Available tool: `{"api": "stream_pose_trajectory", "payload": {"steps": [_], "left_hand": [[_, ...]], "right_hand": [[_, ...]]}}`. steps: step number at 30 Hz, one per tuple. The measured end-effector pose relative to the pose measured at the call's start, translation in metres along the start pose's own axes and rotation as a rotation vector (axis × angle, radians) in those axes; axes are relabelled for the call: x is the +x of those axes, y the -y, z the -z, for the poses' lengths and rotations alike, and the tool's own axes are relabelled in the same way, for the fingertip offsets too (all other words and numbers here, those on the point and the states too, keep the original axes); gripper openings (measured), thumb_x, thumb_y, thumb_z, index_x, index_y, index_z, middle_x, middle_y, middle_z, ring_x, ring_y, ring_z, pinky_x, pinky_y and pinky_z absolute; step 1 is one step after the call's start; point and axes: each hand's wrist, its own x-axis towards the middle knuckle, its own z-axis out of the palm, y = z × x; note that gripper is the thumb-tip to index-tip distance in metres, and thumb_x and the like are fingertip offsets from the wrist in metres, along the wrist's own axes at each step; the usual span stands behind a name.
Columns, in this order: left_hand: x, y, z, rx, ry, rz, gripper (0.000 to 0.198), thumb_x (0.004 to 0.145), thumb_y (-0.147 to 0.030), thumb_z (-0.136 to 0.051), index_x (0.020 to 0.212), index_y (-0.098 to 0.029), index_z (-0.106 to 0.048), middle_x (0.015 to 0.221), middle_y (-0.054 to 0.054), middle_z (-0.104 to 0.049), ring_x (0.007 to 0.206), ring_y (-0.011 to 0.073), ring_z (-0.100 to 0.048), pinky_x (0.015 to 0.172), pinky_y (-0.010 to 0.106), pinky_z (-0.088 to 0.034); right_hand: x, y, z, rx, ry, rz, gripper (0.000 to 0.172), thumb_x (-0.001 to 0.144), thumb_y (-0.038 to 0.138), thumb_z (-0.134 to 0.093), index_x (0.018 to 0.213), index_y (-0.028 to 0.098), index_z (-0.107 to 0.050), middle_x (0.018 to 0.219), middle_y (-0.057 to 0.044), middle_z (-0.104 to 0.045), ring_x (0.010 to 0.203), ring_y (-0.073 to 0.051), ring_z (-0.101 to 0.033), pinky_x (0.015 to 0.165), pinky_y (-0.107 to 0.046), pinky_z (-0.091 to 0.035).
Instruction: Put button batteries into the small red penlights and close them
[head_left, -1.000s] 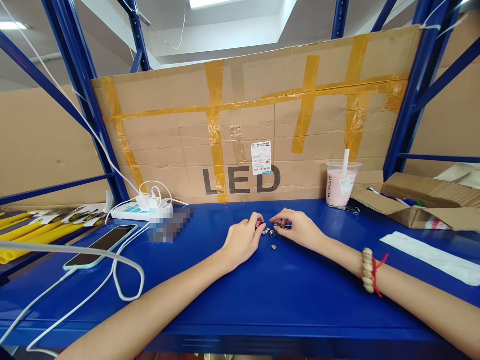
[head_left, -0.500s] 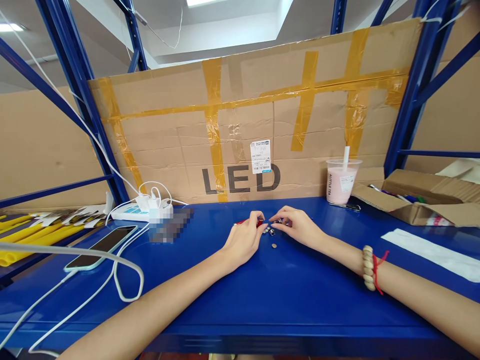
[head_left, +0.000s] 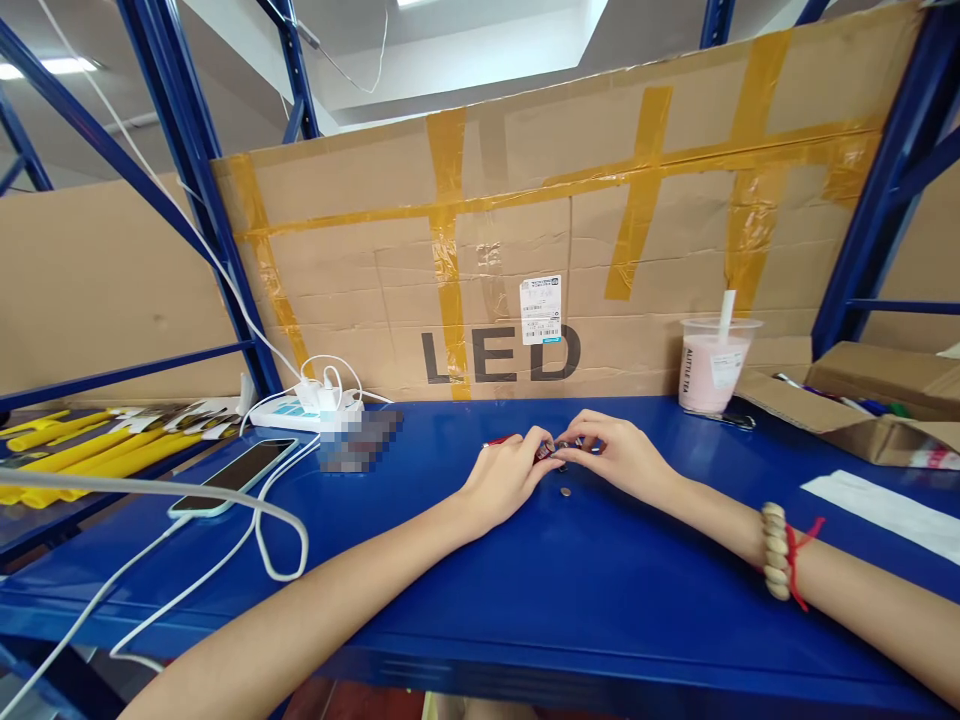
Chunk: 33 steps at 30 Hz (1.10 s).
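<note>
My left hand [head_left: 501, 482] is closed around a small red object [head_left: 498, 441], mostly hidden by the fingers, so its kind does not show. My right hand [head_left: 621, 452] pinches at small shiny pieces too tiny to name, its fingertips meeting those of the left. Both hands are low over the blue tabletop [head_left: 592, 580]. Just in front of the fingers lies a small round coin-like disc [head_left: 565, 491]. Other little metallic bits are largely covered by the hands. A beaded bracelet [head_left: 775, 552] with a red string circles my right wrist.
On the left are a phone [head_left: 234, 477], white cables and a power strip [head_left: 281, 414]. To the right stand a pink drink cup [head_left: 712, 372], an open cardboard box [head_left: 892, 395] and a white paper strip [head_left: 885, 515]. A taped cardboard panel [head_left: 360, 300] closes off the back.
My two hands have come together, fingertips now touching over the small metallic bits. The whole view has shifted slightly, so fixed things appear further right.
</note>
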Motion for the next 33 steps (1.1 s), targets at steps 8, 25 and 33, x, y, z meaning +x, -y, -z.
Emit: {"api": "stream_pose_trajectory", "payload": {"steps": [8, 25, 33], "left_hand": [[0.002, 0.002, -0.002, 0.065, 0.006, -0.006, 0.025, 0.091, -0.042, -0.033, 0.097, -0.022, -0.046, 0.082, 0.000, -0.062, 0.078, 0.0163, -0.060, 0.060, 0.023, -0.041], [0.002, 0.004, -0.002, 0.127, 0.000, -0.076, 0.023, 0.088, -0.041, -0.041, 0.093, -0.021, -0.052, 0.077, -0.001, -0.061, 0.078, 0.0153, -0.056, 0.064, 0.023, -0.041], [0.002, 0.004, -0.004, 0.174, -0.023, -0.080, 0.029, 0.091, -0.041, -0.035, 0.092, -0.020, -0.055, 0.076, 0.001, -0.062, 0.077, 0.0168, -0.056, 0.062, 0.025, -0.042]], "right_hand": [[-0.001, 0.005, 0.003, 0.153, -0.010, 0.129, 0.032, 0.078, 0.046, -0.056, 0.086, 0.018, -0.067, 0.079, -0.004, -0.063, 0.046, -0.008, -0.053, 0.050, -0.022, -0.043], [-0.002, 0.012, 0.005, -0.022, 0.004, 0.062, 0.024, 0.079, 0.043, -0.056, 0.075, 0.020, -0.065, 0.076, 0.000, -0.063, 0.049, -0.008, -0.051, 0.051, -0.021, -0.039], [-0.002, 0.004, 0.002, 0.098, -0.024, 0.162, 0.026, 0.081, 0.040, -0.055, 0.091, 0.018, -0.067, 0.081, -0.003, -0.065, 0.046, -0.007, -0.053, 0.054, -0.023, -0.044]]}}
